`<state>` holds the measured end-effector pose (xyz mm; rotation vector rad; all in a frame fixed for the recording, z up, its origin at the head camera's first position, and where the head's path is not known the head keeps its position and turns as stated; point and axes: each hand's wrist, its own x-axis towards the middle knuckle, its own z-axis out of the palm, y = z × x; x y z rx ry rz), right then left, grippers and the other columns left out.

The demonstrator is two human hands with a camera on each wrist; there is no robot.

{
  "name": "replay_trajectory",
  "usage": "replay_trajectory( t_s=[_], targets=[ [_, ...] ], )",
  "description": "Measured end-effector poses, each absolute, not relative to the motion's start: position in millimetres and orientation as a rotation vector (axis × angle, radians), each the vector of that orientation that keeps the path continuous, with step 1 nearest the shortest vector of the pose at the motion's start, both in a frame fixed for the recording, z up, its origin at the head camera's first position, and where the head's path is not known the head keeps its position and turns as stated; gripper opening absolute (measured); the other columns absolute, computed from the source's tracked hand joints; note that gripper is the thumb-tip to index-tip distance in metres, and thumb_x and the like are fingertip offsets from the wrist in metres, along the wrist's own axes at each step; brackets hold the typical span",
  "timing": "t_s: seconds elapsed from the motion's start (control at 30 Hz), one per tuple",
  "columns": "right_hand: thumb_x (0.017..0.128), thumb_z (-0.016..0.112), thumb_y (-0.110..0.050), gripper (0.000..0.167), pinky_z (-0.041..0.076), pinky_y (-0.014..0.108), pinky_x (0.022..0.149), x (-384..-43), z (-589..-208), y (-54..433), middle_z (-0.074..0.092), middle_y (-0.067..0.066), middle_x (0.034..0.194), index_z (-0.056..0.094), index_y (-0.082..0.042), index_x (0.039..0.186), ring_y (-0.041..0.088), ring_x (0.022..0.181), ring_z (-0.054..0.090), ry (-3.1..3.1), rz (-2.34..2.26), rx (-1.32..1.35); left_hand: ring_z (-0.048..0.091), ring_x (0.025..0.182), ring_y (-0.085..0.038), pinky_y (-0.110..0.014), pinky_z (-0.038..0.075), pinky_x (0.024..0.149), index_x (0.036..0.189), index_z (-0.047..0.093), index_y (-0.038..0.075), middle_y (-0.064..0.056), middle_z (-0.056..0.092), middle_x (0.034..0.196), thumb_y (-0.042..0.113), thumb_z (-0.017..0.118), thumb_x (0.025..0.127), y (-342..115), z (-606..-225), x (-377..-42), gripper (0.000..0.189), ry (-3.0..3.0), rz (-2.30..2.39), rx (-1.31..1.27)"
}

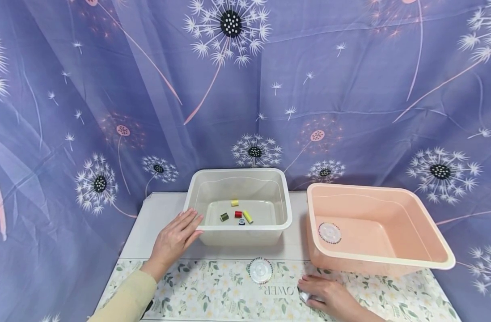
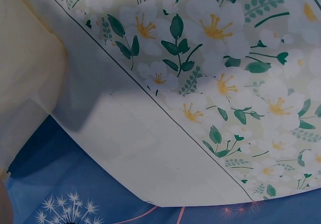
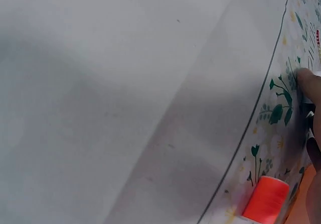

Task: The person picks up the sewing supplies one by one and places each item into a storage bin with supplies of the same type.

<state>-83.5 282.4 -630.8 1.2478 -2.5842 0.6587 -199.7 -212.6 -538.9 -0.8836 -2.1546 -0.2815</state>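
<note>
My left hand (image 1: pixel 175 239) rests with straight fingers on the left front corner of the off-white bin (image 1: pixel 241 236). Inside that bin lie several small thread spools, among them a red spool (image 1: pixel 238 214), a dark green spool (image 1: pixel 224 217) and a long yellow-green spool (image 1: pixel 247 217). My right hand (image 1: pixel 330 295) is low over the table, its fingers and thumb around a small silvery-white thing (image 1: pixel 304 295), mostly hidden by the hand. An orange-red thread spool (image 3: pixel 266 201) lies near that hand in the right wrist view. Nearby is a pin wheel (image 1: pixel 260 270) with coloured heads.
A pink bin (image 1: pixel 382 264) stands at the right, with another pin wheel (image 1: pixel 330 233) inside. Beneath everything is a white table (image 1: pixel 161 210) with a flower-printed strip (image 1: pixel 213 286) along its front. A blue dandelion-print curtain (image 1: pixel 229 98) hangs close behind the bins.
</note>
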Motion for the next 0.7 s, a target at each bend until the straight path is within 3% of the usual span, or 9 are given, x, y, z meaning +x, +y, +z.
replay_trajectory(
  t_s=[0.2,0.7],
  targets=[
    [0.088,0.088,-0.021,0.044,0.064,0.030,0.096,-81.9,-634.6,278.8,0.079,0.004,0.124,0.078,-0.011,0.130,0.026,0.112,0.077,-2.564,0.657,1.183,0.073,0.118,-0.037,-0.055,0.061,0.101,0.129,0.077,0.004,-0.019,0.076,0.127,0.052,0.036,0.115,-212.5,-539.1,-200.2,0.065,-2.154,-0.286,-0.884],
    [0.090,0.087,-0.017,0.036,0.068,0.038,0.086,-80.2,-631.5,275.9,0.080,0.003,0.119,0.080,-0.014,0.125,0.025,0.109,0.078,-2.564,0.649,1.160,0.073,0.119,-0.036,-0.055,0.061,0.100,0.129,0.077,0.004,-0.019,0.076,0.127,0.052,0.035,0.115,-211.1,-538.0,-199.3,0.065,-2.157,-0.290,-0.879]
  ],
)
